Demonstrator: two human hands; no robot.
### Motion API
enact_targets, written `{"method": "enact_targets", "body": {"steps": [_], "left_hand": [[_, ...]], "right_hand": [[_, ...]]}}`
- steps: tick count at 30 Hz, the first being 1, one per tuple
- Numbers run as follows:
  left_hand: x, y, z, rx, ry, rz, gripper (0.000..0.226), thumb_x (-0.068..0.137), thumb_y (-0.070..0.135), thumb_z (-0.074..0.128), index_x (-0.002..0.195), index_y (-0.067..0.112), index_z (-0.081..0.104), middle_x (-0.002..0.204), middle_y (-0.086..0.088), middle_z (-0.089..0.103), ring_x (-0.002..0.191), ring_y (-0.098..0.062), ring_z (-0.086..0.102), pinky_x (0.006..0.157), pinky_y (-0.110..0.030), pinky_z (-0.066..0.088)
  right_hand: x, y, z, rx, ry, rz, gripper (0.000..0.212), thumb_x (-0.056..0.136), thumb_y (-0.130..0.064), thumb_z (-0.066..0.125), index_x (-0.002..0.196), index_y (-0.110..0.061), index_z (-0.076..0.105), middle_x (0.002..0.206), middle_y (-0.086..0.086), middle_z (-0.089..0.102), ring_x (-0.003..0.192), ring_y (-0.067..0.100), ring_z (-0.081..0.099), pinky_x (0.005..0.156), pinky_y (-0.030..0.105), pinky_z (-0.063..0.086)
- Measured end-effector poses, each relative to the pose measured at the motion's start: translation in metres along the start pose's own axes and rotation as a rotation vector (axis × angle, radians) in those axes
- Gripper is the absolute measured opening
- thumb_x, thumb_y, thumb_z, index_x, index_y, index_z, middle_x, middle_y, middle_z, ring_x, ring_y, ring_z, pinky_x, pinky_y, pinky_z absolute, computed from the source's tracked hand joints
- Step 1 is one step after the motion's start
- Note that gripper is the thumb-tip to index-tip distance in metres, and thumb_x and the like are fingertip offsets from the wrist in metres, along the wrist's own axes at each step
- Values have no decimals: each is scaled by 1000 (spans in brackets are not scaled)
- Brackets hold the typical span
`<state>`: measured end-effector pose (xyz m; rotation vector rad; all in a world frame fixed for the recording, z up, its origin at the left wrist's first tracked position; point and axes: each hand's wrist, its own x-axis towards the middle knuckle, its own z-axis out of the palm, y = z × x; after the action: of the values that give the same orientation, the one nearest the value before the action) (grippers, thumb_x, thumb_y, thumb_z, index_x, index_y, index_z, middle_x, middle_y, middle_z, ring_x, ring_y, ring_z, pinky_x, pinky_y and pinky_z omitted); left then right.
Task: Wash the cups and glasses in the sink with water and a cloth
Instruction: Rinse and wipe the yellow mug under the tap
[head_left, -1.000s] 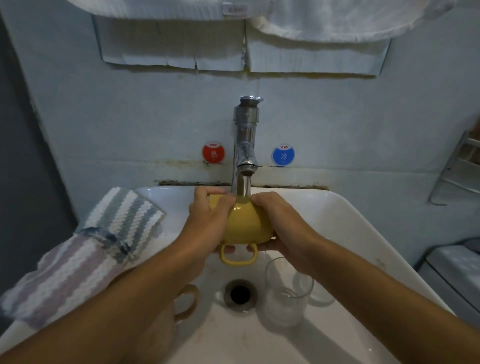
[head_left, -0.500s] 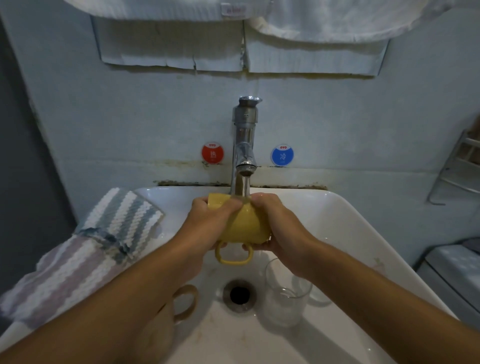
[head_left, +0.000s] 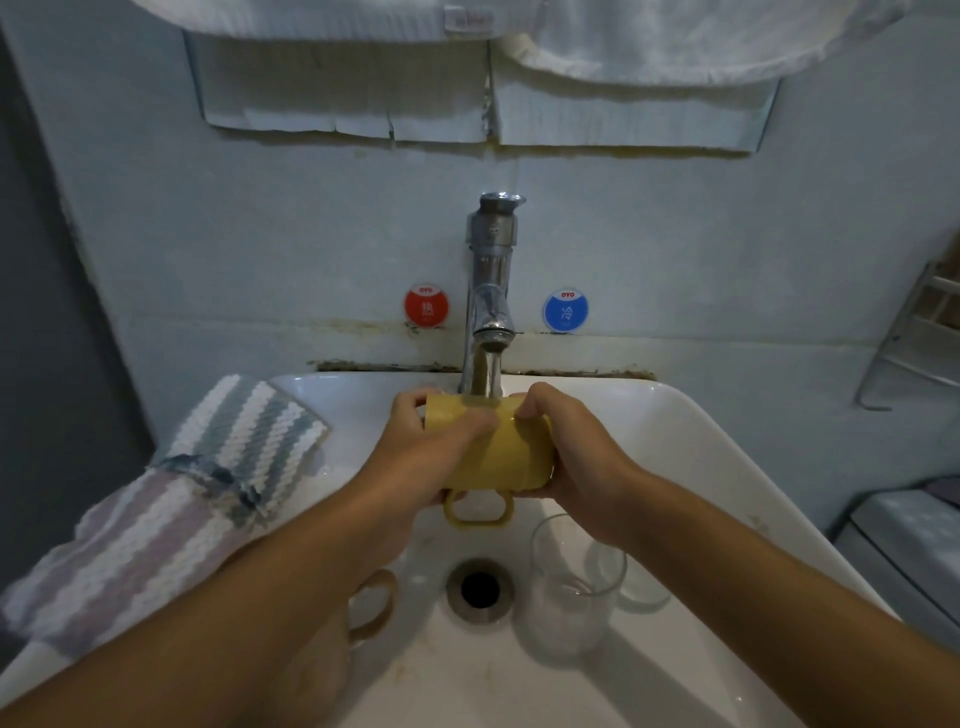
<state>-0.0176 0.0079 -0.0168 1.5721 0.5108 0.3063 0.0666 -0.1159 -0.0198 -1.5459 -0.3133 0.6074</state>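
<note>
A yellow mug (head_left: 506, 457) lies on its side under the running tap (head_left: 491, 306), handle hanging down. My left hand (head_left: 426, 452) grips its rim end, fingers over the top. My right hand (head_left: 569, 447) grips its base end. A clear glass (head_left: 569, 587) stands in the white sink (head_left: 727, 467) to the right of the drain (head_left: 479, 590). A second clear glass (head_left: 636, 587) sits behind it, partly hidden by my right arm. A tan mug (head_left: 371, 605) lies below my left arm, mostly hidden. A striped cloth (head_left: 208, 483) drapes over the sink's left rim.
Water streams from the tap onto the yellow mug. Red (head_left: 427, 306) and blue (head_left: 566, 310) round stickers flank the tap on the wall. White towels (head_left: 675, 41) hang above. A wire rack (head_left: 914, 332) is at the right wall, a grey surface (head_left: 914, 525) below it.
Both hands have turned the yellow mug a little under the stream; my left fingers have slid further over its top. The glasses and the cloth have not moved.
</note>
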Motion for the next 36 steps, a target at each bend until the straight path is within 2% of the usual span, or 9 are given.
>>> {"method": "enact_targets", "body": {"steps": [3, 9, 14, 19, 22, 25, 28, 32, 36], "left_hand": [[0, -1, 5, 32, -4, 9, 53, 90, 39, 63, 135, 37, 35, 122, -2, 46, 107, -27, 54, 87, -47, 57], [3, 1, 5, 0, 89, 4, 33, 103, 39, 35, 134, 33, 41, 110, -2, 48, 98, -24, 52, 86, -45, 54], [0, 0, 1, 26, 69, 16, 37, 99, 42, 49, 133, 35, 40, 123, -3, 46, 104, -24, 53, 86, -44, 56], [0, 0, 2, 93, 54, 31, 63, 84, 44, 70, 136, 37, 36, 125, -1, 45, 109, -24, 51, 88, -43, 54], [0, 1, 3, 97, 56, 16, 58, 89, 43, 65, 137, 36, 35, 127, -2, 43, 110, -26, 50, 92, -47, 53], [1, 4, 2, 57, 90, 3, 35, 100, 39, 44, 134, 33, 39, 126, -6, 45, 109, -28, 50, 93, -49, 52], [2, 6, 1, 43, 136, 1, 33, 102, 38, 36, 133, 29, 43, 123, -9, 48, 108, -29, 51, 94, -50, 51], [0, 6, 1, 35, 142, -27, 37, 100, 40, 42, 135, 28, 40, 124, -9, 48, 107, -28, 52, 88, -45, 53], [-4, 6, 1, 80, 90, -9, 50, 94, 42, 57, 138, 30, 36, 123, -4, 46, 102, -23, 51, 75, -35, 52]], "right_hand": [[-1, -1, -1, 6, 4, 23, 37, 89, -30, 49, 126, -24, 48, 119, 7, 52, 109, 31, 53, 92, 47, 54], [-2, -2, 2, 13, -5, 28, 32, 91, -26, 47, 122, -23, 52, 115, 6, 52, 107, 29, 53, 85, 45, 57], [-4, 0, 7, -99, 29, -26, 11, 100, -35, 45, 108, -29, 49, 108, 1, 51, 98, 22, 55, 77, 37, 58], [-3, 3, 9, -216, 40, -89, 34, 100, -48, 44, 127, -27, 45, 119, 0, 48, 103, 20, 53, 73, 32, 57], [-5, 3, 9, -231, 20, -101, 42, 96, -54, 49, 129, -28, 45, 119, -3, 49, 105, 20, 54, 77, 35, 58], [-5, 2, 8, -194, -2, -98, 37, 97, -42, 50, 131, -26, 46, 119, -2, 47, 104, 20, 52, 74, 34, 57], [-6, 0, 9, -102, -8, -54, 32, 98, -33, 44, 128, -22, 48, 116, 4, 51, 105, 25, 54, 77, 37, 57], [-8, -1, 11, -156, 10, -79, 30, 103, -38, 36, 124, -22, 51, 109, 1, 53, 97, 20, 56, 72, 33, 59], [-9, 2, 11, -247, -26, -112, 40, 96, -51, 51, 129, -28, 45, 120, -2, 48, 103, 19, 54, 70, 30, 57]]}}
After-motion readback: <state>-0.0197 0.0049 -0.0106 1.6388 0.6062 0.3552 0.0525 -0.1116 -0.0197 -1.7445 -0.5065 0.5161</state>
